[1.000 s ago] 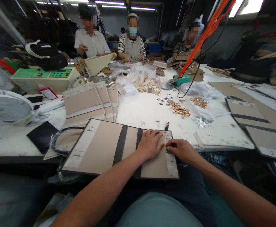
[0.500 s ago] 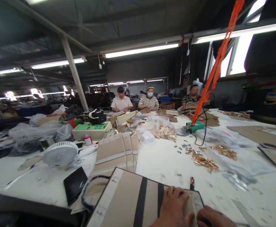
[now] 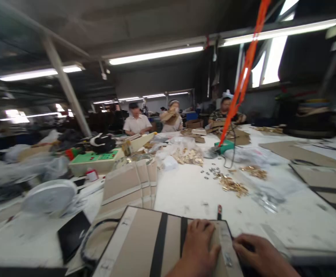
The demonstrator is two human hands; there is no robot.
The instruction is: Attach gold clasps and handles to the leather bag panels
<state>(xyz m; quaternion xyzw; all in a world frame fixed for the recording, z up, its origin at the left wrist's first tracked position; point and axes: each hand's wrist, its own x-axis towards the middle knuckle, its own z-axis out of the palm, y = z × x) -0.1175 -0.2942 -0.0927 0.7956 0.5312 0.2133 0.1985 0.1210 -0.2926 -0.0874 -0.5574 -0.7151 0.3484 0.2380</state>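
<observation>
A flat tan board panel with dark stripes and white edge strips lies at the near edge of the white table. My left hand lies flat on the panel's right part, fingers stretched out. My right hand rests just right of it at the panel's right edge, fingers curled and pinched against the white strip; whatever they grip is hidden. A small red-tipped tool lies just beyond the hands.
Fanned tan panels, a white fan, a black card and a green control box sit left. Gold fittings and plastic bags lie mid-table. Three people work at the far end. An orange strap hangs down right.
The view has tilted up from the panel toward the room and drifted slightly, blurring. Both hands stay on the panel's right end. The masked person at the far end has raised a piece.
</observation>
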